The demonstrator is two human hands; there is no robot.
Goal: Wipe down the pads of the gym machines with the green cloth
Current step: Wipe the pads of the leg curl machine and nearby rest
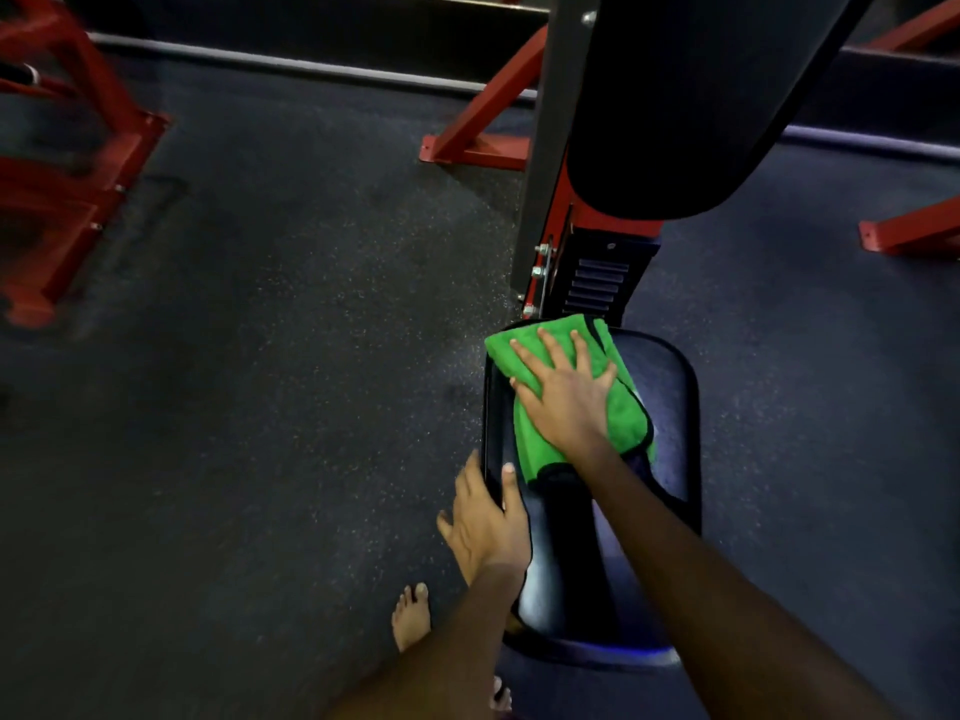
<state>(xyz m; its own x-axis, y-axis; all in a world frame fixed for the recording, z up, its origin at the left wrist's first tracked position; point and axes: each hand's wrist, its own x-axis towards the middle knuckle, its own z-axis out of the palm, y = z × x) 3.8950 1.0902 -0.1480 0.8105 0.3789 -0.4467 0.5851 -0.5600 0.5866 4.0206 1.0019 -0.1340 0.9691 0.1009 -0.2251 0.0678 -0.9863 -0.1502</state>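
Head view: the right hand [563,402], fingers spread flat, presses the green cloth [566,392] on the far left of the seat pad [670,418], whose long axis runs toward the person. The left hand [485,517] grips its near left edge

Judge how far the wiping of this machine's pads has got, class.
Done: nothing shows as finished. In hand: the right hand presses the green cloth flat on the seat pad, far end, while the left hand grips its left edge. Left: the seat's near part and the back pad above.
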